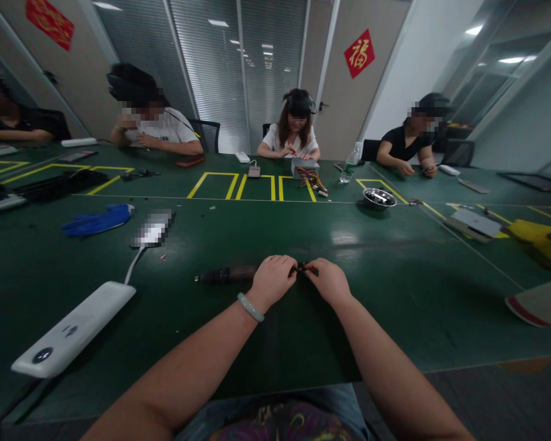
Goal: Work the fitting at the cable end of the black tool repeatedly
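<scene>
A dark cylindrical tool [227, 275] with a small metallic tip lies crosswise in front of me and looks like an electric screwdriver. My left hand [275, 280], with a pale bangle at its wrist, is wrapped over the tool's right end. Close beside it, my right hand [328, 278] pinches with thumb and fingertips at a small dark part [302, 267] where the tool ends. The fingers hide most of that part, so I cannot make out what it is.
Left of my arms, a white power bank [76, 331] is cabled to a phone [153, 229]. Beyond lie a blue glove [98, 221] and a metal bowl [379, 198]. A cup-like object [539, 301] lies right. Several people sit across the green table [395, 263].
</scene>
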A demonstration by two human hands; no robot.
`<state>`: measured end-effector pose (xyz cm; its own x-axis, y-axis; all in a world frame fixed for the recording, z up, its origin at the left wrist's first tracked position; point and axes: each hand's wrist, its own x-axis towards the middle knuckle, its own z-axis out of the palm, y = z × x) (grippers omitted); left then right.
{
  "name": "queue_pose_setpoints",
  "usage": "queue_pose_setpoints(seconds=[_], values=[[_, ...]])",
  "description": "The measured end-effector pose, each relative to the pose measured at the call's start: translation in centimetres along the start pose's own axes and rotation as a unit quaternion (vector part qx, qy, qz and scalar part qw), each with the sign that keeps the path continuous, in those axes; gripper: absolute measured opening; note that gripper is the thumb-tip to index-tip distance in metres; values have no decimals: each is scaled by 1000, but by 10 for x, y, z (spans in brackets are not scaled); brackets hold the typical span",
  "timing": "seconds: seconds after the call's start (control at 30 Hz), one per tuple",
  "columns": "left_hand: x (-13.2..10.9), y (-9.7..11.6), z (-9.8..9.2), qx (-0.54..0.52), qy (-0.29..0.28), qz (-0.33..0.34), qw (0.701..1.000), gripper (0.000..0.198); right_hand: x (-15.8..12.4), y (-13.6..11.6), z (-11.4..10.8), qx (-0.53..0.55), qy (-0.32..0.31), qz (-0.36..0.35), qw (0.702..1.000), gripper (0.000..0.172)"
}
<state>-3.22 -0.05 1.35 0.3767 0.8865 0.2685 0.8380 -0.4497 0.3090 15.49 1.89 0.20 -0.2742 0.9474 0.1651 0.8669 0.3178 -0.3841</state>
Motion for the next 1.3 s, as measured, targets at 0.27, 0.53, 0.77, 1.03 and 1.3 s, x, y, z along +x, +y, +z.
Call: queue_pose_setpoints(seconds=[0.27, 0.53, 0.77, 1.03, 1.3], values=[[0, -2, 3, 13, 6, 2, 1000, 13, 2, 3, 6, 57, -1, -13, 998, 12], [-1, -1, 1, 3, -2, 2, 1000, 15, -1, 0, 4, 21, 14, -33, 999, 14], [-2, -2, 1, 5, -3, 6, 1000, 16, 0, -1, 6, 15, 14, -63, 998, 13], [-3, 0, -1, 7, -1, 1, 1000, 15, -1, -1, 3, 7, 22, -55, 998, 12], [-2, -1, 0, 11, 0, -3, 1000, 15, -2, -6, 4, -4, 21, -67, 998, 12]])
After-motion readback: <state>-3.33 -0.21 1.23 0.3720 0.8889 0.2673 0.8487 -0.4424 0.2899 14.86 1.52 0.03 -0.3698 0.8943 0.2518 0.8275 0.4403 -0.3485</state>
